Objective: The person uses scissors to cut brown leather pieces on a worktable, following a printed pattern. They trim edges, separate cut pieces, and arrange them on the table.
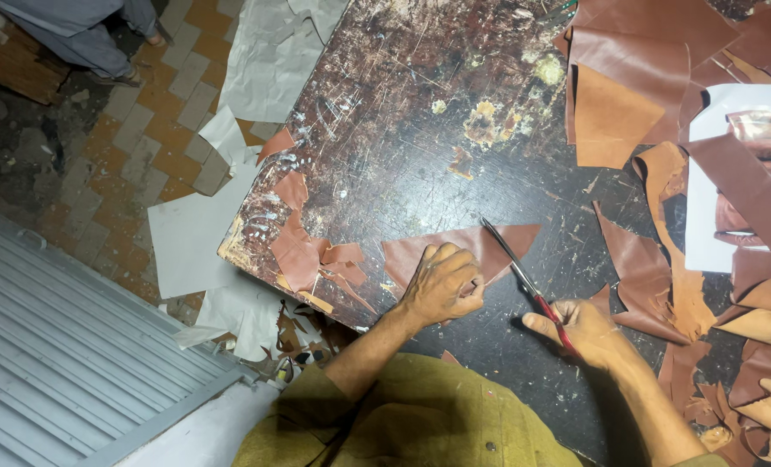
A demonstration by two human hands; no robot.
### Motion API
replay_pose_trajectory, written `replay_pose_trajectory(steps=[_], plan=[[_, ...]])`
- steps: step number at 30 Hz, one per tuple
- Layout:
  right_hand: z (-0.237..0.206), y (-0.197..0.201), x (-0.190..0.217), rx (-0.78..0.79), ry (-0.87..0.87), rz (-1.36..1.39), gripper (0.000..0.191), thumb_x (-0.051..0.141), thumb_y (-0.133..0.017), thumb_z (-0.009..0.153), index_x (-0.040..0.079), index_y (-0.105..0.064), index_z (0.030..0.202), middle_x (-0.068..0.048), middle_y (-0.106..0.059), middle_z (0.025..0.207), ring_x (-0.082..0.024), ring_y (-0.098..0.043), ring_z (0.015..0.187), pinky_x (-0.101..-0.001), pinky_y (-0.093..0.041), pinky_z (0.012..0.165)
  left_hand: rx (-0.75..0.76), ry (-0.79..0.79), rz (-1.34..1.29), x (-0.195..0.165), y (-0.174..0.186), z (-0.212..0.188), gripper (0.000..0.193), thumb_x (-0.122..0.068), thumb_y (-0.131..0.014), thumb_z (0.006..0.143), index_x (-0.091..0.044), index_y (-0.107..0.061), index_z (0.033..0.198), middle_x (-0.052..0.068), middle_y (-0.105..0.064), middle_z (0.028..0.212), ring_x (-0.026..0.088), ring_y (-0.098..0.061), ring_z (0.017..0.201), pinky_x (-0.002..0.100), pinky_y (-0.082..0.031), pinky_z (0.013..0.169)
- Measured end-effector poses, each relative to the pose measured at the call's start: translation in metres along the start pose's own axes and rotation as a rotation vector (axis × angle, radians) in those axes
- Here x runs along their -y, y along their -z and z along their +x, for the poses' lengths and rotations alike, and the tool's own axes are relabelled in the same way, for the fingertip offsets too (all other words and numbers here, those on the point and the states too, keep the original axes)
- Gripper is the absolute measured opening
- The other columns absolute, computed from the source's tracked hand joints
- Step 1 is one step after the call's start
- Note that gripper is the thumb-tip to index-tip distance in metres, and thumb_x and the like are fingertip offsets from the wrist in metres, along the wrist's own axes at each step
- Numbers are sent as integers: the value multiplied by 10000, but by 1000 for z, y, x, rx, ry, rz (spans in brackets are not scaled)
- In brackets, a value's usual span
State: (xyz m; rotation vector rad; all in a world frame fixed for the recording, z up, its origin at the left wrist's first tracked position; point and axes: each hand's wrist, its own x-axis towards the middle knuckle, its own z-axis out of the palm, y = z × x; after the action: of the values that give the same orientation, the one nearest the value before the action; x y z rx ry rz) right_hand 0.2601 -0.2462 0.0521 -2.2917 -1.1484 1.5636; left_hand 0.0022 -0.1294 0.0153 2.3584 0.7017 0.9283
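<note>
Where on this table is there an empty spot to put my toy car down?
The bare dark tabletop in the middle is free, between the grey sheets and the brown leather pile. It is crowded at the right edge with scraps, and near the left hand and scissors.

A dark, scratched wooden desk (420, 130), its top flecked with pale glue and paint stains, carries brown leather everywhere. A pointed brown leather piece (468, 246) lies near the middle. Small reddish leather scraps (303, 251) cluster at the left edge (some overhanging it). Large folded brown leather sheets (636, 78) pile up at the far right, with curled tan offcuts (748, 346) below them and a white paper sheet (714, 242) between.
</note>
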Motion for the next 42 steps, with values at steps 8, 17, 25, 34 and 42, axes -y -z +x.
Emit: replay_pose_trajectory(steps=[8,17,25,34,42], plan=[[-34,-25,-11,-280,-68,-296,619,671,-774,725,63,-661,688,-149,-659,618,-312,-668,637,-452,-524,645,-49,49,150,-3,18,14,371,-327,-782,755,-53,-708,994,124,-622,1109,296,-562,1089,416,-409,952],[-90,-69,-52,-551,-223,-359,530,681,-698,767,173,-731,916,-203,-742,815,-440,-710,857,-534,-549,760,608,402,43,38,32,88,294,-381,-788,822,-107,-765,924,109,-723,885,303,-681,829,465,-514,746],[-84,-67,-54,-561,-250,-272,566,711,-754,675,179,-724,864,-151,-743,822,-412,-711,865,-527,-544,740,-339,288,-28,27,-30,203,579,-200,-734,872,83,-527,1334,247,-580,1129,369,-585,995,467,-481,882],[-90,-66,-54,-599,-197,-213,560,704,-755,679,168,-717,838,-132,-749,833,-409,-710,858,-516,-540,747,628,-240,271,-99,-138,212,372,-450,-754,841,-133,-714,1032,94,-675,1210,348,-596,1201,507,-455,993],[-72,-74,-65,-520,-259,-281,545,741,-723,702,243,-722,923,-141,-754,809,-375,-730,863,-501,-557,766,-201,293,-170,-30,-33,233,360,-425,-625,968,-73,-652,1037,187,-718,961,399,-690,918,483,-519,778]])
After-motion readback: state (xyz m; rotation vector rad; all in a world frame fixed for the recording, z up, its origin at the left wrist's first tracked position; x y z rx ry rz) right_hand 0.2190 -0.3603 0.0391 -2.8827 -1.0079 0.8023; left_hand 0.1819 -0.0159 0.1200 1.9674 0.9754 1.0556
